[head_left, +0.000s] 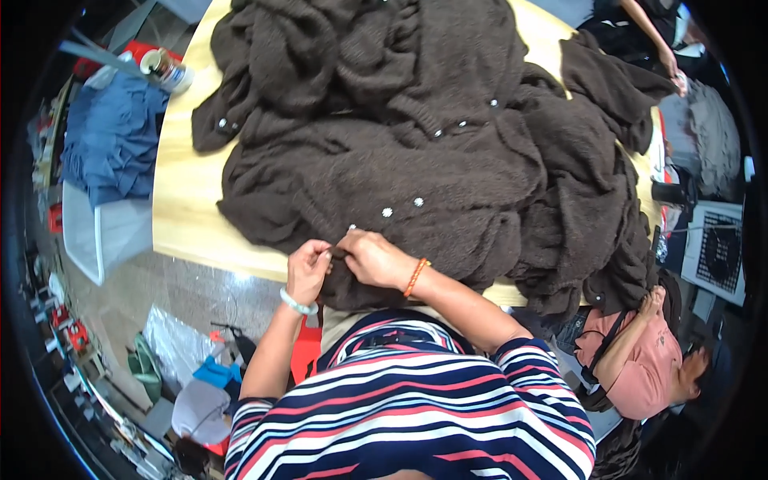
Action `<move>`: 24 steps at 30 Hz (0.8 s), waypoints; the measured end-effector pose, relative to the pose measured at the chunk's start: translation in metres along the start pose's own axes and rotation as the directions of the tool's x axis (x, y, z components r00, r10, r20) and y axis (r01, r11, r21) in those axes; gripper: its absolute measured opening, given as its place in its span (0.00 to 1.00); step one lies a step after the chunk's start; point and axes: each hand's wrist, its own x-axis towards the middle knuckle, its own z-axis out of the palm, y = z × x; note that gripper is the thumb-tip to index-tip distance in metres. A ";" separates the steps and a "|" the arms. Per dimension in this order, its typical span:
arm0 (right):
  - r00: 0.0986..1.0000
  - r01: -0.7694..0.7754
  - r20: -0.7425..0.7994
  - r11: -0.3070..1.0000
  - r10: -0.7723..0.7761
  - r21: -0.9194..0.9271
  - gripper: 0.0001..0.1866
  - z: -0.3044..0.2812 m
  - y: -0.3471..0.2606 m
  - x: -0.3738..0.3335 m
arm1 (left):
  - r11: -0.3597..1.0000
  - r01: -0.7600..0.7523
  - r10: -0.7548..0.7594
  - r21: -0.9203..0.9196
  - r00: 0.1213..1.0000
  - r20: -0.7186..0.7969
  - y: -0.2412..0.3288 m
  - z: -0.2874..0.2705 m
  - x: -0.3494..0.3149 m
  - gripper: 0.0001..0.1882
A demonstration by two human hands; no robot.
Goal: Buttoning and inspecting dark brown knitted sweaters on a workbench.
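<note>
Dark brown knit cardigans (448, 172) with pale round buttons lie heaped over the table. At the near edge of the pile, my left hand (307, 268) pinches a bit of the nearest cardigan between thumb and fingers. Right beside it, my right hand (370, 254) is closed on the same edge, its fingers curled under and partly hidden. One button (353, 230) shows just past my right hand's knuckles, and a button (387, 213) lies a little farther right.
A pale wooden table (188, 212) carries the pile. At left stand a white bin (100, 228) with blue garments (112, 136) and a jar (168, 72). A person in pink (636, 360) sits at right; another person's arm (652, 36) reaches a cardigan at the far right.
</note>
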 end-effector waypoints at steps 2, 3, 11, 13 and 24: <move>0.999 -0.026 0.044 1.000 0.026 0.015 0.09 0.000 0.005 0.001 | 0.999 0.029 -0.029 -0.014 1.000 -0.007 0.001 0.000 0.001 0.03; 0.997 -0.055 0.061 0.998 0.053 0.025 0.11 -0.001 0.004 0.001 | 0.999 0.040 -0.040 -0.015 0.999 -0.018 0.001 0.000 0.000 0.03; 0.996 -0.066 0.058 0.996 0.063 0.055 0.12 0.003 0.005 0.004 | 0.994 -0.018 0.019 0.105 1.000 -0.009 0.010 0.002 -0.004 0.03; 0.996 -0.038 0.082 0.997 0.032 0.065 0.12 0.001 0.005 0.005 | 0.993 -0.020 0.019 0.120 1.000 0.007 0.009 0.000 -0.004 0.04; 0.925 -0.310 0.330 0.879 0.190 0.363 0.14 -0.019 0.010 0.017 | 0.997 -0.051 0.045 0.050 0.991 0.128 0.009 -0.011 -0.002 0.03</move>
